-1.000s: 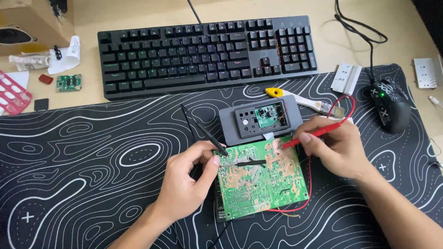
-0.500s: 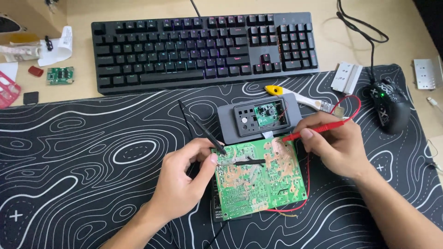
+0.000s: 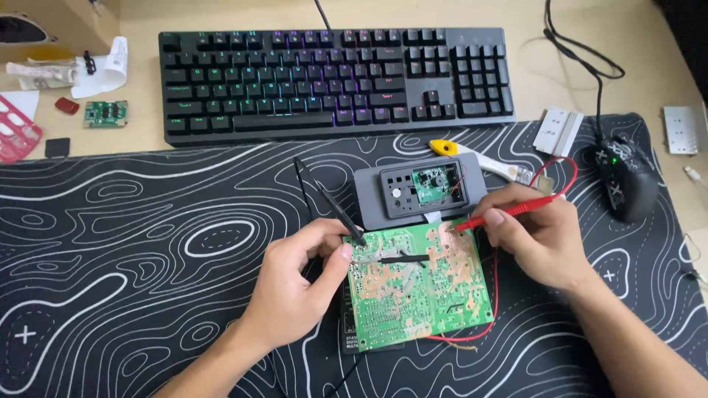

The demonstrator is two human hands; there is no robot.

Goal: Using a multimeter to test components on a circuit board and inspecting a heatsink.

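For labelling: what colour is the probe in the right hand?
Red probe, held in the right hand; clearest in the head view.

We can't really see the device under the green circuit board (image 3: 417, 287), just a dark edge poking out. The red basket (image 3: 16, 133) is chopped off at the left edge, and the board's components are way too tiny to make out.

Circuit board (image 3: 417, 287) on mat (image 3: 133, 243), keyboard (image 3: 335, 81) behind, mouse (image 3: 625, 177) right

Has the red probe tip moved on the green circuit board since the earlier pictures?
No. The red probe in the right hand touches the same upper right area of the green circuit board, just below the grey case; only the camera view shifted.
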